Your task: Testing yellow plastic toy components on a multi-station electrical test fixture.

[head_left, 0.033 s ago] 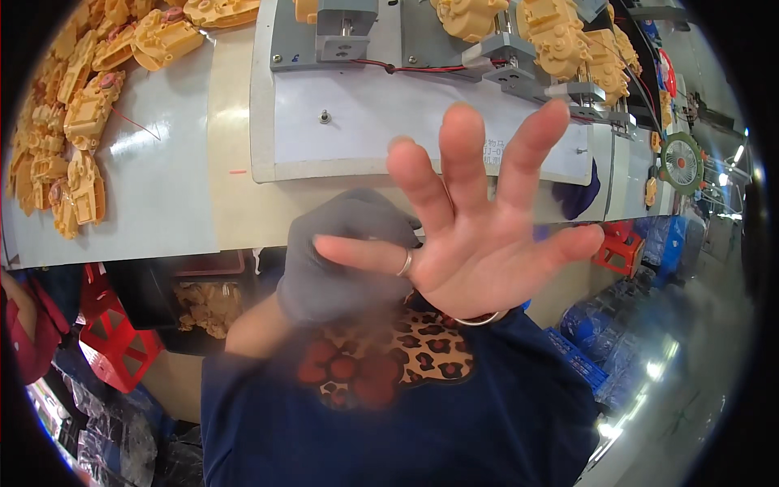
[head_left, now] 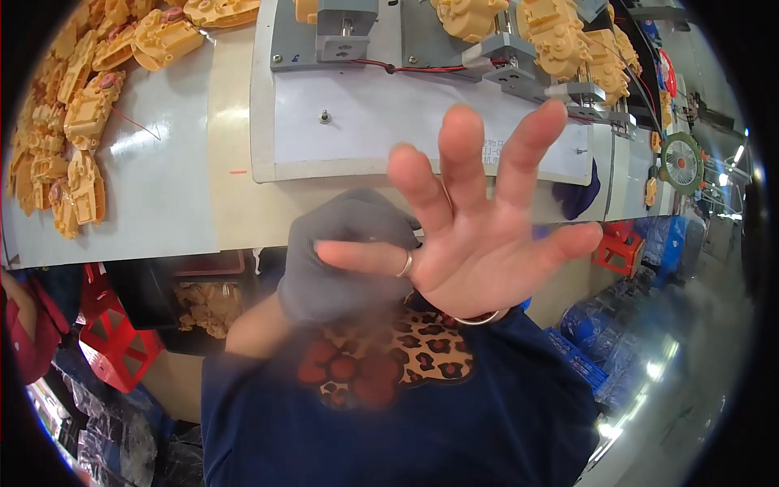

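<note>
My bare right hand (head_left: 487, 235) is raised palm up toward me, fingers spread and nothing in it. A ring circles its little finger and a bangle (head_left: 477, 321) its wrist. That little finger stretches left across my left hand (head_left: 341, 256), which wears a grey glove. The gloved fingers are curled, and their tips are partly hidden behind the right hand, so what they hold, if anything, cannot be made out. Beyond both hands lies a board (head_left: 324, 138) covered with white paper, with small metal posts (head_left: 324, 117) standing on it.
At the far left, yellow plastic housings (head_left: 89, 114) lie piled on the table. Metal fixtures (head_left: 345, 36) with red and black wires and more yellow housings (head_left: 552, 36) stand at the back. Red stools (head_left: 122, 349) flank me; another person's arm (head_left: 20, 304) shows at left.
The fingers of my right hand have shifted very slightly. My left hand and the things on the table have not visibly moved.
</note>
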`<state>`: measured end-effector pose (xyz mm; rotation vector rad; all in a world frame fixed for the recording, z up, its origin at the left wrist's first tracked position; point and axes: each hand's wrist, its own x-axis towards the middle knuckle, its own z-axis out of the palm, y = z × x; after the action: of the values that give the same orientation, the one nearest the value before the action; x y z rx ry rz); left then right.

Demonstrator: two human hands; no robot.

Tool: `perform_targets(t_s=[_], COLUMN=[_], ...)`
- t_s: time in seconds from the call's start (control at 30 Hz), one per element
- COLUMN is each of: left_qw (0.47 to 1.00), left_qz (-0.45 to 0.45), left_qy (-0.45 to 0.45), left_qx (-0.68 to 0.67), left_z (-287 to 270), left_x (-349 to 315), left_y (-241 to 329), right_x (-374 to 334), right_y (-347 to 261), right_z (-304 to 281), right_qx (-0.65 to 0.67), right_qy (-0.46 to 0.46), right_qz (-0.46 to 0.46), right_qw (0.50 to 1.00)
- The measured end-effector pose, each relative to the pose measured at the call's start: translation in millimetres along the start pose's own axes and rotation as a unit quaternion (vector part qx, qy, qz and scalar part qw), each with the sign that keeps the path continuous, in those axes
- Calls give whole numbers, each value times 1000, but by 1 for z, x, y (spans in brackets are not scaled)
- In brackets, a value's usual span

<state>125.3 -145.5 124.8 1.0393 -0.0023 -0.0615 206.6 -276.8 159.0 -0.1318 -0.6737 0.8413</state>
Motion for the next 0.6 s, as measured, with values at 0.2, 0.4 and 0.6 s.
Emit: perform_targets(t_s=[0.2, 0.4, 0.6], left_qw=[995, 981, 942], left_qz=[-62, 179, 286], left_qy=[35, -33, -39], left_qx=[-62, 62, 172], left_z=[7, 0, 7], left_x=[-4, 8, 10], left_y=[7, -3, -2], right_x=[-3, -2, -2], right_y=[5, 6, 5], right_z=[2, -3, -6], right_qx=[83, 171, 194], right_qy=[8, -42, -77], right_qz=[-34, -87, -108], right_qw=[996, 981, 972])
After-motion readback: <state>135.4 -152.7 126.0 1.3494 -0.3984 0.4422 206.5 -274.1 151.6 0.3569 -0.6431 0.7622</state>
